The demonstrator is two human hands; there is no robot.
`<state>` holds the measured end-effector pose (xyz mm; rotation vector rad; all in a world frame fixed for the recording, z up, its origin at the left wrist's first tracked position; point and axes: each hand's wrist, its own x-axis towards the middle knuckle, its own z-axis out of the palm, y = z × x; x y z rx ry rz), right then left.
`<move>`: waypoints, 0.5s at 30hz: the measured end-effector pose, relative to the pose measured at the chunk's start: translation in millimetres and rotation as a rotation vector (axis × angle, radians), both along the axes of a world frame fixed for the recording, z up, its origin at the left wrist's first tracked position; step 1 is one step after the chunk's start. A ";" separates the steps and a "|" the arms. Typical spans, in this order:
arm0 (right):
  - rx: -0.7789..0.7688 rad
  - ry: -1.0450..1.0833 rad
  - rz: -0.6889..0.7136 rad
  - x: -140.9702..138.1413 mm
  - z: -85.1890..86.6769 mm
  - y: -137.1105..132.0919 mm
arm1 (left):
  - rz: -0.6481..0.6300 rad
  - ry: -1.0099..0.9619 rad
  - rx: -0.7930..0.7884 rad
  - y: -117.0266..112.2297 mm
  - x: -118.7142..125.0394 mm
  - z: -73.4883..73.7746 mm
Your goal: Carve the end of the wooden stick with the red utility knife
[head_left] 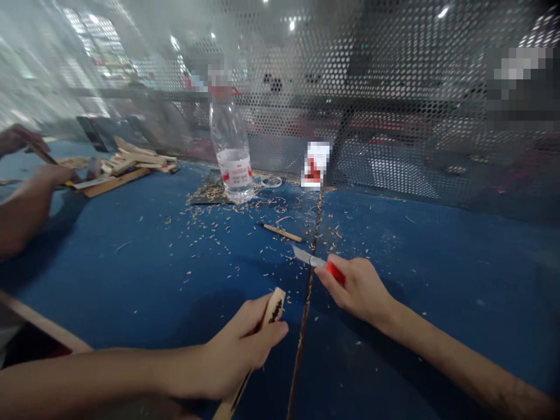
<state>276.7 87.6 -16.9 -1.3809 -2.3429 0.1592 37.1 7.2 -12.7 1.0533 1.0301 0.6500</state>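
Note:
My left hand (245, 341) is closed around a flat wooden stick (274, 304) with a dark pattern on its face. The stick's upper end pokes out past my thumb, and its lower end runs down below my wrist. My right hand (361, 289) grips a utility knife (336, 271) by its red handle, the blade pointing left above the blue table (385, 356). A gap separates the blade from the stick. Just beyond the blade lies a slim wooden tool with a dark tip (282, 232). Pale wood shavings (231, 233) are scattered around it.
A clear plastic bottle (236, 163) stands on a dark mat (207, 189) before a perforated metal screen (371, 87). Near it are a white ring (272, 182) and a small blurred card (315, 166). At left, another person's hands (44, 181) work beside piled wood strips (131, 160).

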 end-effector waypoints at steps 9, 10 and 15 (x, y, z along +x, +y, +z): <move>-0.130 -0.044 0.246 -23.5 3.0 -35.3 | -0.023 0.038 0.019 8.1 3.6 3.3; -0.140 -0.051 0.244 -24.2 2.9 -35.9 | -0.028 0.051 0.019 7.5 3.3 2.6; -0.182 -0.046 0.213 -27.3 7.8 -39.6 | -0.073 0.157 0.086 4.2 -1.1 -2.9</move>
